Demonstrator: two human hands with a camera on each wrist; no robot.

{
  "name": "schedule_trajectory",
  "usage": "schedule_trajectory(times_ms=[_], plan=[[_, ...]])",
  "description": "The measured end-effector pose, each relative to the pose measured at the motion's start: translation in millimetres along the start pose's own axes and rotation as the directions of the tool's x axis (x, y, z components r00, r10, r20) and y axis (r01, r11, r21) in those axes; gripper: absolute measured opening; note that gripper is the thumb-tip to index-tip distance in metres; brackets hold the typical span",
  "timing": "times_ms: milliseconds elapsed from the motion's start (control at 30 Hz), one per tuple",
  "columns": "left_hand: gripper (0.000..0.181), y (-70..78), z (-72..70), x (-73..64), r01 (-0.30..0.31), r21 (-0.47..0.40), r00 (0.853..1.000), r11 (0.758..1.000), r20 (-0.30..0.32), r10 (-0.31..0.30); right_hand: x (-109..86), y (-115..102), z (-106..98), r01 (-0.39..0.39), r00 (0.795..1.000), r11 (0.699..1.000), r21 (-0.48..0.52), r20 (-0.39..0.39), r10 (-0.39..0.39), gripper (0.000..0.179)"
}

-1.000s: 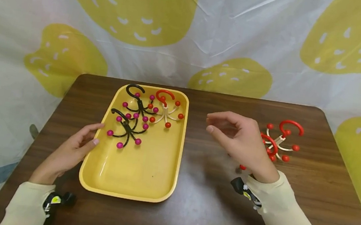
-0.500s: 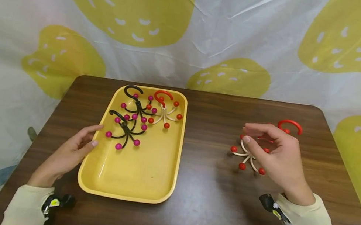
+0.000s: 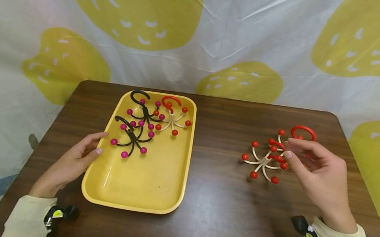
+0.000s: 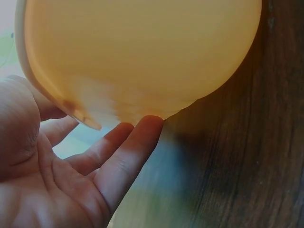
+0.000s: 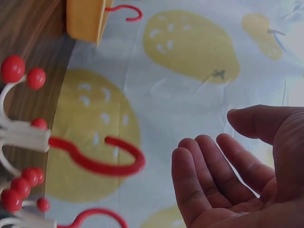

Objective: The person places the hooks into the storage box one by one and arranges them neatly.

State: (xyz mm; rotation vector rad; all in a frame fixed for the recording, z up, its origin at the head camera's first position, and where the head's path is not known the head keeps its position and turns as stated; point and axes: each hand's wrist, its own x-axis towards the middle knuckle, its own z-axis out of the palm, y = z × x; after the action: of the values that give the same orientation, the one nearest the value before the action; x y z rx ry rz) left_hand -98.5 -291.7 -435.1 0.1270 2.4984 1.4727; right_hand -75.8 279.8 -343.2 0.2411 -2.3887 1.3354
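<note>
My left hand (image 3: 72, 160) rests at the left rim of a yellow plastic tray (image 3: 149, 182); in the left wrist view its fairly straight fingers (image 4: 137, 152) touch the outer wall. Two black multi-arm hook hangers (image 3: 133, 137) with magenta ball tips lie in the tray. Beside them is a cream hanger (image 3: 172, 121) with red balls and a red hook. On the table to the right stands another cream-and-red hook hanger (image 3: 263, 164). My right hand (image 3: 321, 174) is just right of its red hook (image 5: 104, 166), thumb and fingertips apart in the right wrist view, nothing between them.
A further cream-and-red hanger stands behind, partly hidden by my right hand, its red hook (image 3: 304, 129) showing. The brown wooden table (image 3: 221, 216) backs onto a white curtain (image 3: 228, 29) printed with yellow fruit.
My right hand has moved right, from between the tray and the table hangers, past the nearer hanger to beside its hook. The left hand has stayed at the tray rim.
</note>
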Motion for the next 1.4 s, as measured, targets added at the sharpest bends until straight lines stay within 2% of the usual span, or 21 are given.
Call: schedule_trajectory(times_ms=[233,600,767,967,1267,1400], plan=[[0.054,-0.7,-0.5,-0.4,-0.01,-0.001,1.0,1.0,-0.002,0.01,-5.0,22.6,-10.1,-0.047,0.998,0.998,-0.032,-0.044,0.046,0.031],[0.054,-0.8,-1.7,-0.4,0.003,-0.006,1.0,1.0,0.004,-0.003,-9.4,56.7,0.1,-0.121,0.992,0.993,0.002,0.049,0.12,0.037],[0.053,-0.9,-1.6,-0.4,-0.007,0.003,1.0,1.0,-0.005,0.007,-10.8,61.5,5.6,-0.13,0.99,0.991,0.009,0.06,0.13,0.037],[0.053,-0.6,-1.2,-1.0,-0.007,-0.001,1.0,1.0,-0.006,0.007,-9.2,63.8,11.2,-0.102,0.993,0.994,-0.024,0.061,0.104,0.034],[0.053,-0.1,-1.0,-1.7,-0.009,0.006,1.0,1.0,-0.007,0.009,-3.3,64.8,11.1,-0.059,0.998,0.996,-0.064,0.03,0.061,0.029],[0.054,-0.2,-1.6,-1.0,-0.006,-0.005,1.0,1.0,0.002,0.006,-1.4,64.1,10.4,-0.063,0.997,0.995,-0.081,0.029,0.066,0.029]])
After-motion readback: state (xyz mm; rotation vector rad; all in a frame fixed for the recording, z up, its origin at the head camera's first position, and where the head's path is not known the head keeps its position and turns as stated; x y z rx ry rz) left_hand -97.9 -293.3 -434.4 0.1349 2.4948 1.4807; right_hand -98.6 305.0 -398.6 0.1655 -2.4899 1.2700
